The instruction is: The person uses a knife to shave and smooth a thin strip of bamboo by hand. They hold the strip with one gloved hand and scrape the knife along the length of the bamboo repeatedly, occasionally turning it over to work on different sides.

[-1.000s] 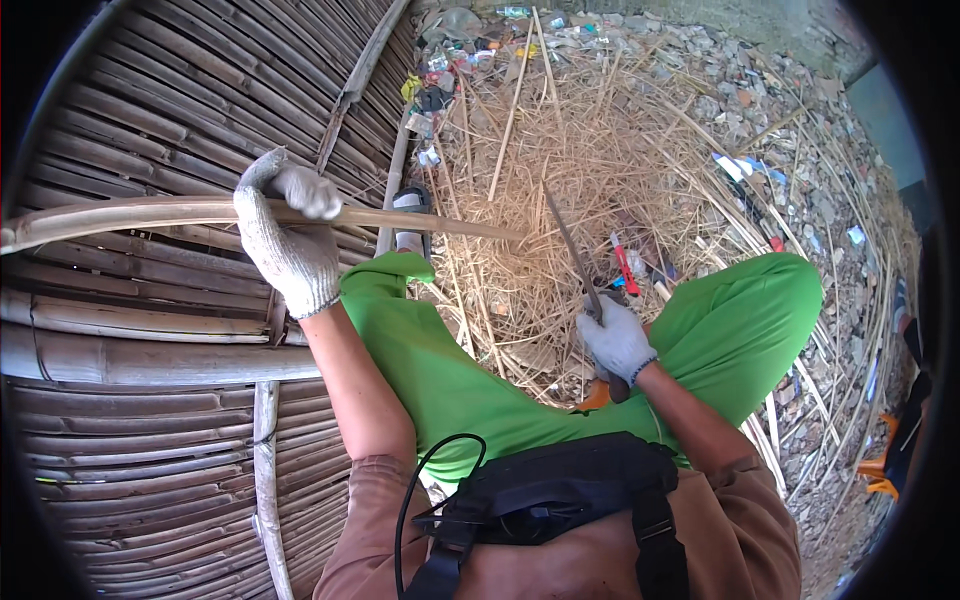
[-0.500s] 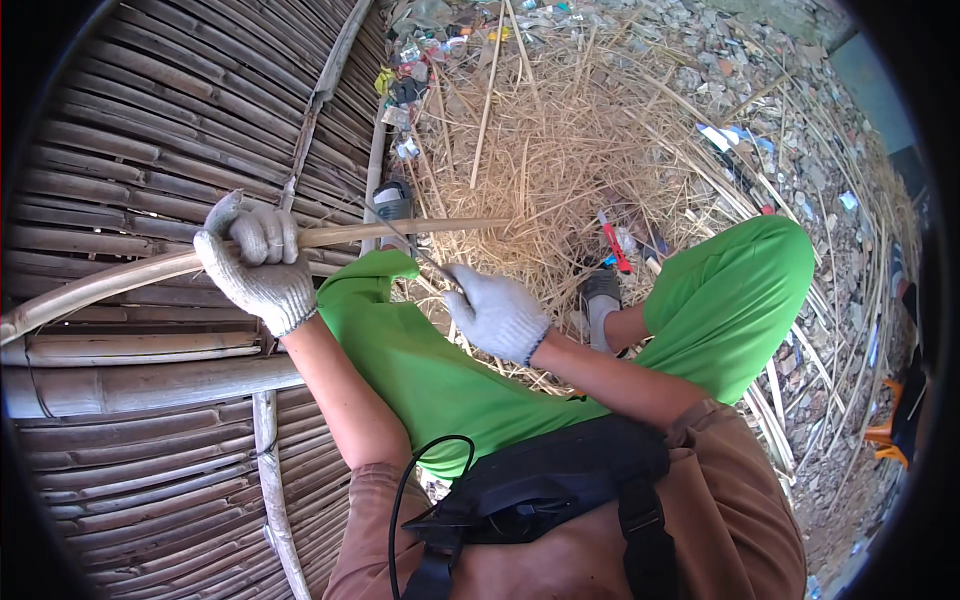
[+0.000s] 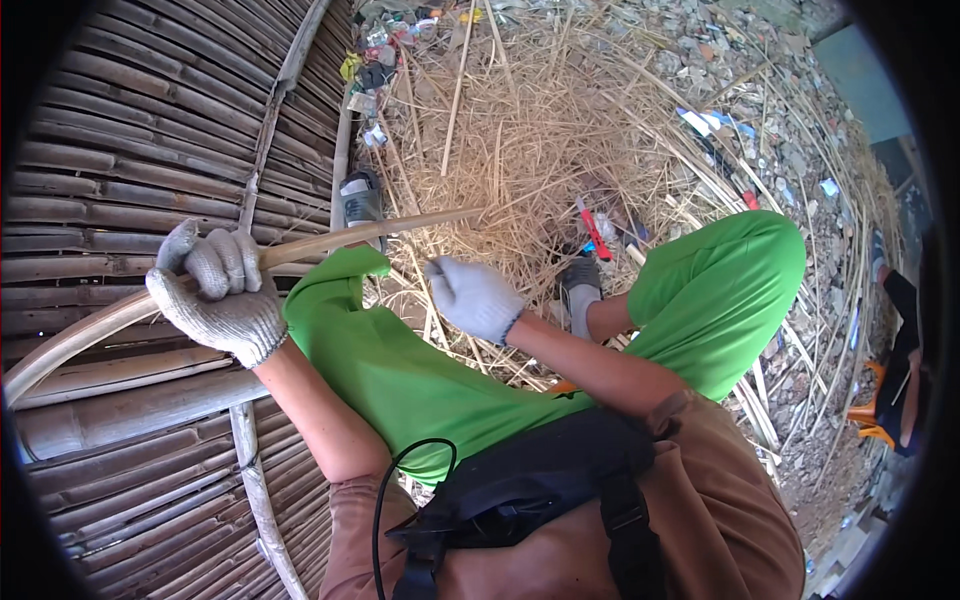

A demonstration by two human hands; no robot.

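Bamboo strip (image 3: 350, 238) sits clenched in my left hand (image 3: 220, 298), apparently to steady it; my right hand (image 3: 476, 298) half-curls beside the shavings pile's (image 3: 540, 130) near edge, its hold unclear.

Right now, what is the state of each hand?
Left hand: closed around the bamboo strip.
Right hand: curled; whether it holds anything cannot be told.
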